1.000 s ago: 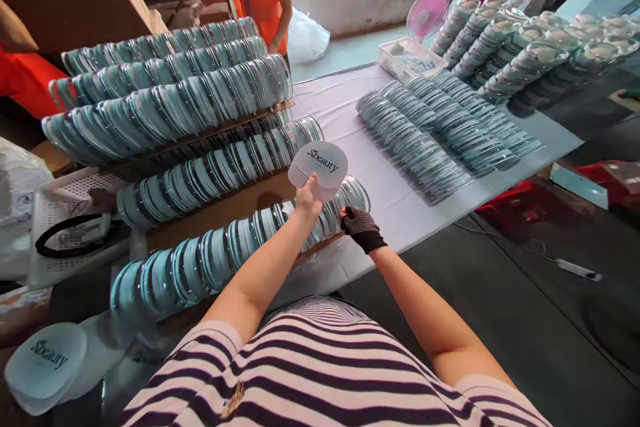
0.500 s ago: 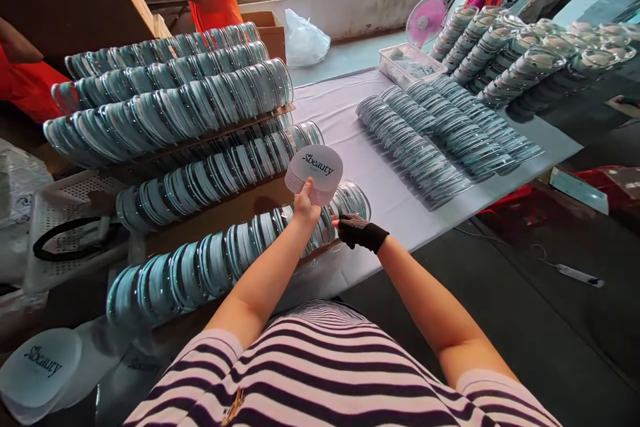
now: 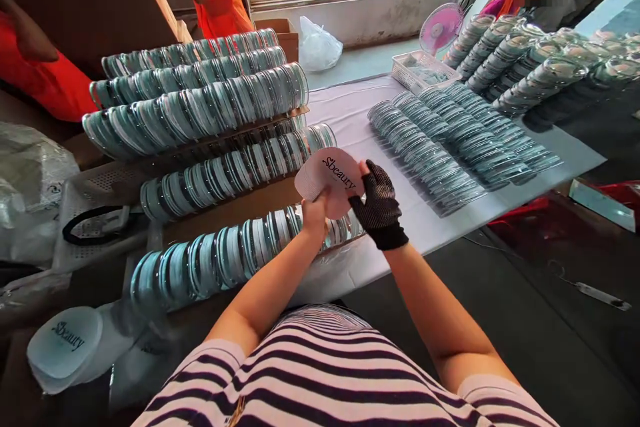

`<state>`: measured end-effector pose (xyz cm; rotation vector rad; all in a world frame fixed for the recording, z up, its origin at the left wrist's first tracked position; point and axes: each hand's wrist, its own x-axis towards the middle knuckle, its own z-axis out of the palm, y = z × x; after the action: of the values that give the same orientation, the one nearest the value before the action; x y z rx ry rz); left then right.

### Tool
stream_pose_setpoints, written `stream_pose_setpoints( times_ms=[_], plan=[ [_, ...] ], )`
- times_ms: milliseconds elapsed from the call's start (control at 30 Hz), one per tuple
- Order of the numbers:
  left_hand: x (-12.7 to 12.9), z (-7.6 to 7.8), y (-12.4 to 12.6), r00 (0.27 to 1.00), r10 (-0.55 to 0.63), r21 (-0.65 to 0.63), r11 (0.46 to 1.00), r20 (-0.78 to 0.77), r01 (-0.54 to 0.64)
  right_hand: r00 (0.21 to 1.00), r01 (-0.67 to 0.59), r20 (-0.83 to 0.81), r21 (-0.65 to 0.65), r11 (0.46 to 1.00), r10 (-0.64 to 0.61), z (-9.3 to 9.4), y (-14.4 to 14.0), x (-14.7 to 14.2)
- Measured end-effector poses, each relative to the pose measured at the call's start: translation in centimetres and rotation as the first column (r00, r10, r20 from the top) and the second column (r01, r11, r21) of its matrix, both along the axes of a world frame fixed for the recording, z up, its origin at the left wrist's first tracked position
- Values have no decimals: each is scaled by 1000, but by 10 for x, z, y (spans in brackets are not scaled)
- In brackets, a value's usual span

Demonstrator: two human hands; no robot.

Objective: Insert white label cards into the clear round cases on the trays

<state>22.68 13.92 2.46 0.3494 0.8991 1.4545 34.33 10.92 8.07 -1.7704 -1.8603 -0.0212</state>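
Note:
My left hand point(image 3: 315, 215), bare, grips a stack of frosted, rounded-square sheets point(image 3: 320, 170) lettered "Sbeauty", its thumb across the top one. My right hand point(image 3: 379, 205), in a black glove with bare fingertips, pinches the stack's right edge; whether it has one sheet or several I cannot tell. Just below them lies a long row of clear, round-rimmed plastic pieces point(image 3: 220, 257) with pale layers between the rims. Another such row point(image 3: 230, 170) runs behind it. More "Sbeauty" sheets point(image 3: 65, 347) lie in a pile at the lower left.
Stacked rows point(image 3: 200, 103) rise at the back left. Further rows point(image 3: 425, 147) lie on the white-covered table point(image 3: 345, 103). Leaning stacks point(image 3: 545, 80), a white basket point(image 3: 400, 77) and a pink fan point(image 3: 440, 28) stand back right. Orange-clad people are at the left and far right.
My right hand has risen from beside the front row to the right edge of the sheet stack. The stack has tilted in my left hand. The whole view has shifted slightly.

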Motion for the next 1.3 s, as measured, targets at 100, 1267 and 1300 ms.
stream_pose_setpoints(
  times_ms=[100,1267,1300],
  plan=[
    [-8,1,-11,999,-53,13,999,-2,53,992,-1,-126,-106,994,-13,-8,-17,-27],
    [-44,-17,30,982,43,-102,994,184,-24,975,195,195,-532,824,-105,-96,-59,-37],
    [-44,-17,29,983,37,-92,996,181,-21,976,183,197,-531,827,-90,-99,-58,-38]
  ],
)
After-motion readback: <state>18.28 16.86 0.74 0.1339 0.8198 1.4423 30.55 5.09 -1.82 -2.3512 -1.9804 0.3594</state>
